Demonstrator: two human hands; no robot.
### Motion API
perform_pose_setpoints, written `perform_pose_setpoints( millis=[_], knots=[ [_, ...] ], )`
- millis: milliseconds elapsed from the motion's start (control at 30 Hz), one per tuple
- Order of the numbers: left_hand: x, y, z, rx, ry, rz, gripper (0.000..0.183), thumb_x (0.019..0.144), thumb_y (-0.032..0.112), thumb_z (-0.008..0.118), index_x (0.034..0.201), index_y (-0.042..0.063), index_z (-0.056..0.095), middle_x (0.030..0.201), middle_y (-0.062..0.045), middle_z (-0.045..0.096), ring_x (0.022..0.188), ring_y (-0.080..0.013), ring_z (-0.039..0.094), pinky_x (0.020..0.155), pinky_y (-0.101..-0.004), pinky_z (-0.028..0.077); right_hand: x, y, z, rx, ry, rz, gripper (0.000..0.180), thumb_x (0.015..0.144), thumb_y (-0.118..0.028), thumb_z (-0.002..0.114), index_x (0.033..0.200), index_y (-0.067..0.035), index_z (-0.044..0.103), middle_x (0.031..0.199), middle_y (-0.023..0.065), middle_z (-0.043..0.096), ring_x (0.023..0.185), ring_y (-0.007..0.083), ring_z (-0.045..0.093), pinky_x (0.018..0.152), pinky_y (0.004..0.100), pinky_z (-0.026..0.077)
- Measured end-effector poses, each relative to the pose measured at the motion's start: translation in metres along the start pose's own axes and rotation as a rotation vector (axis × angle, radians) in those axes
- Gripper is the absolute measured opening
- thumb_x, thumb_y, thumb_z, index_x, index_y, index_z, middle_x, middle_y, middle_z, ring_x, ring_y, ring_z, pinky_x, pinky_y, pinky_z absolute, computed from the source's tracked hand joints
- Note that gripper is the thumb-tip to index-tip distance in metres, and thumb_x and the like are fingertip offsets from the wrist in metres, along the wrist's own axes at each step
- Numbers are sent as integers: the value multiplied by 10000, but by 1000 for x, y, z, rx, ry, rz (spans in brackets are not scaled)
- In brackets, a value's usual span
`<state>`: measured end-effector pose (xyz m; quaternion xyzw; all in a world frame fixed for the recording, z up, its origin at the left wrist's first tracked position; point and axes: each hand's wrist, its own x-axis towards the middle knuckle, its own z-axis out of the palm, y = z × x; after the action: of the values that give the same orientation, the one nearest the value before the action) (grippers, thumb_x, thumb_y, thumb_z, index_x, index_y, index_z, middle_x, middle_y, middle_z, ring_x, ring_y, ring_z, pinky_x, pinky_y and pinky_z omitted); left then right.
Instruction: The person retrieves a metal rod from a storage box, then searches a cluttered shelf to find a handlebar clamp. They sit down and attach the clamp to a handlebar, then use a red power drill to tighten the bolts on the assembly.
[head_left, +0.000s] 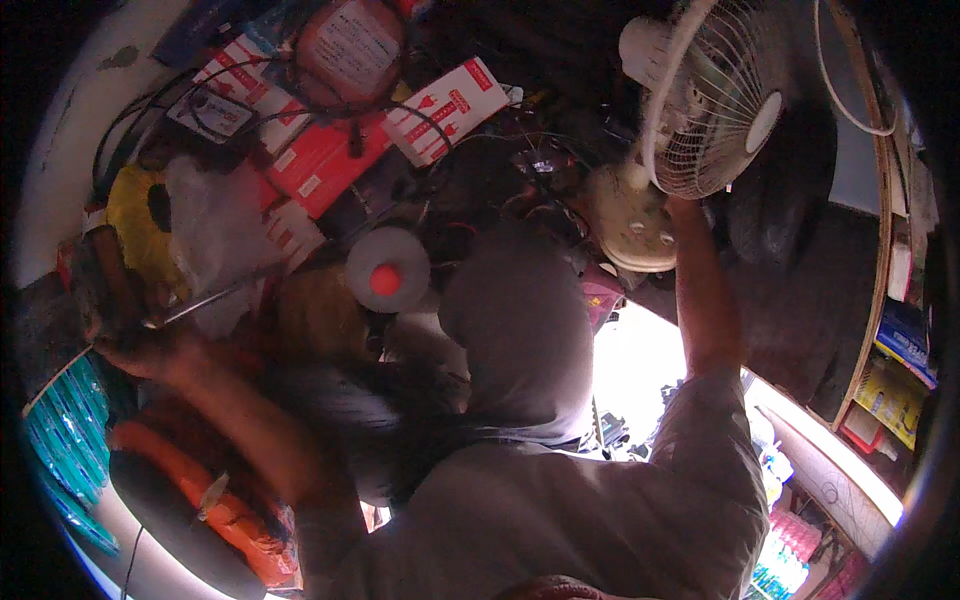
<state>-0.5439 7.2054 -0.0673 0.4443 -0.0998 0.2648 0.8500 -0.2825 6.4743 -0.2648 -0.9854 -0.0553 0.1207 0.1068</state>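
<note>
A pale table fan (763, 133) with a wire cage stands at upper right, its rounded base (634, 232) below. My right hand (684, 206) is raised to the cage's lower rim; most of the fingers are hidden, so its grip is unclear. At far left, my left hand (142, 352) is dark and blurred beside a thin metal rod (202, 304) and a dark brown object (112, 277); whether it holds either cannot be told. Between my arms are a grey rounded cloth-like form (525, 330) and a translucent round object with a red centre (385, 279).
Red-and-white cartons (450, 112), black cables (300, 112) and a clear plastic bag (217, 225) crowd the upper left. An orange item (240, 525) and teal packets (71, 442) are at lower left. A wooden-edged shelf (874, 300) holds boxes at right.
</note>
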Motion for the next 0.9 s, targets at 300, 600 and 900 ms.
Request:
perform_pose_setpoints(
  millis=[300, 600, 900],
  knots=[
    [-7, -8, 0, 905, 390, 106, 858, 968, 568, 483, 1590, 5, 305, 1617, -213, 385, 1496, -405, 361, 1231, -552, 311, 28, -5, 43, -58, -20, 100, 623, 759, -373, 847, 1268, -75, 649, 1281, 193, 644, 1175, 415, 611, 987, 489, 513],
    [-9, 5, -28, 337, 452, 74, 761, 986, 528, 480, 1562, 46, 360, 1619, -193, 386, 1429, -389, 462, 979, -423, 534, -2, -41, 69, -190, -35, 232, 609, 763, -367, 842, 1256, -69, 645, 1285, 202, 632, 1179, 433, 600, 988, 497, 507],
    [3, 3, -16, 443, 605, 133, 792, 996, 570, 466, 1599, 76, 322, 1637, -181, 371, 1469, -366, 421, 1079, -477, 491, -103, -254, 33, 440, 196, -300, 311, 881, -181, 753, 1142, -33, 675, 1025, 182, 712, 988, 360, 699, 850, 443, 551]
  ],
)
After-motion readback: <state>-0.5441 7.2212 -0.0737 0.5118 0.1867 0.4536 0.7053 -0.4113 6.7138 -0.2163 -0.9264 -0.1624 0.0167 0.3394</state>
